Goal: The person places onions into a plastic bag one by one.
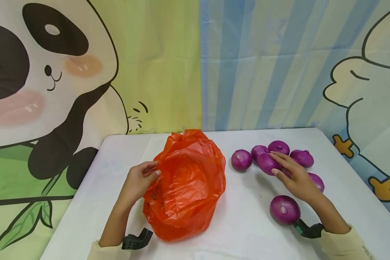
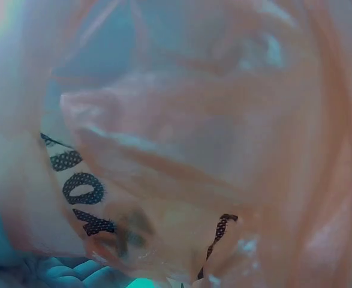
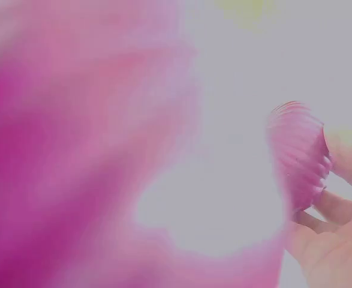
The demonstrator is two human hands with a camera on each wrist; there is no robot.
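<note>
An orange-red plastic bag (image 1: pixel 188 180) stands on the table with its wide mouth facing up. My left hand (image 1: pixel 138 180) pinches the bag's left rim between thumb and fingers. In the left wrist view the translucent bag (image 2: pixel 181 168) with dark printed letters fills nearly everything. On the right, my right hand (image 1: pixel 297 180) grips a purple onion (image 1: pixel 267 164) among the others. The right wrist view shows that hand's fingers round the ridged onion (image 3: pixel 298 159), while a blurred purple shape covers the left side. Nearest to the right wrist lies another onion (image 1: pixel 284 209).
Several more onions lie on the white table (image 1: pixel 243 224): one at the left of the group (image 1: pixel 241 160), one at the back (image 1: pixel 278 147), one at the right (image 1: pixel 302 158). Another onion (image 1: pixel 316 181) is partly behind my right hand. A printed curtain (image 1: pixel 162 65) hangs behind the table.
</note>
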